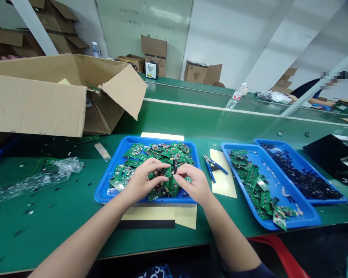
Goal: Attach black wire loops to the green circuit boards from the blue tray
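Observation:
Both my hands are over a blue tray (103, 188) heaped with small green circuit boards (133, 150). My left hand (146, 177) grips the edges of one circuit board (168, 172) between thumb and fingers; it partly blends with the pile behind it. Thumb and forefinger of my right hand (193, 181) pinch a small black part (175, 166), which stands upright against that board. Whether the part is fixed to the board cannot be made out. Blue-handled cutters (213, 168) lie to the right on cream paper (224, 185).
Further right, one blue tray (304, 220) holds more circuit boards and another (336, 199) holds many black pieces. A large open cardboard box (37, 100) occupies the left back. Clear plastic wrap (66, 166) lies left. A water bottle (236, 96) stands on the ledge.

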Demonstrator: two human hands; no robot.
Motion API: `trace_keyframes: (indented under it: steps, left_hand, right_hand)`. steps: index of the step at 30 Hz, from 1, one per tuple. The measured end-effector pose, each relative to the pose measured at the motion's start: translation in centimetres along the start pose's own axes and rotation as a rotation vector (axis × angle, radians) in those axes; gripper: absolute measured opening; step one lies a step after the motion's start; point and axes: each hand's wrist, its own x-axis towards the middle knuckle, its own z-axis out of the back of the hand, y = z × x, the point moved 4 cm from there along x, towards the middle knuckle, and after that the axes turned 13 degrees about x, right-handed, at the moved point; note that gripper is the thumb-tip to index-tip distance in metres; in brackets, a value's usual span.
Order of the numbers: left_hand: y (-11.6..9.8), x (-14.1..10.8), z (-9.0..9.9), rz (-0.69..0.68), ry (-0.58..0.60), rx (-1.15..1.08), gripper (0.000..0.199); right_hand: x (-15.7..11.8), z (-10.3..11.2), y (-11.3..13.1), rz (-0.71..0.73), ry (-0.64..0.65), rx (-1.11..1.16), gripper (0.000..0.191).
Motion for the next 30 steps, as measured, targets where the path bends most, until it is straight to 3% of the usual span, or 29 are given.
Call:
trace_keyframes:
  steps: [3,5,8,10,12,15,20,22,30]
  left_hand:
    - [-0.2,0.1,1.1,-0.061,-0.158,0.051,0.022]
    - [-0.5,0.0,1.7,-0.126,-0.241,0.077,0.022]
    - [-1.2,-0.4,1.8,-0.258,-0.268,0.163,0.022]
    - [-1.7,-0.7,1.5,-0.363,-0.244,0.242,0.026]
    - [-2.0,-1.0,0.9,-0.455,-0.201,0.309,0.031]
    - [-2.3,-1.3,0.3,-0.525,-0.155,0.380,0.034]
    - [-2.1,-1.1,0.6,-0.468,-0.268,0.448,0.030]
    - [-2.1,-1.0,0.7,-0.452,-0.291,0.457,0.028]
    - [-1.6,-0.9,1.0,-0.396,-0.300,0.441,0.026]
  right_hand:
    - [-0.2,-0.4,-0.8,-0.117,0.087,0.145,0.011]
    - [-0.3,-0.6,-2.0,-0.288,0.053,0.215,0.014]
    - [-0.2,0.1,-3.5,-0.440,-0.189,0.296,0.021]
    - [-0.1,0.9,-3.7,-0.388,-0.366,0.371,0.028]
    - [0.1,1.5,-3.3,-0.298,-0.415,0.438,0.027]
    - [0.3,1.1,-2.6,-0.299,-0.231,0.472,0.026]
    - [-0.3,-1.2,-2.7,-0.536,0.059,0.469,0.028]
    - [-0.4,-1.8,-2.9,-0.588,0.079,0.516,0.027]
    - [-0.4,-1.3,-3.2,-0.605,-0.065,0.527,0.023]
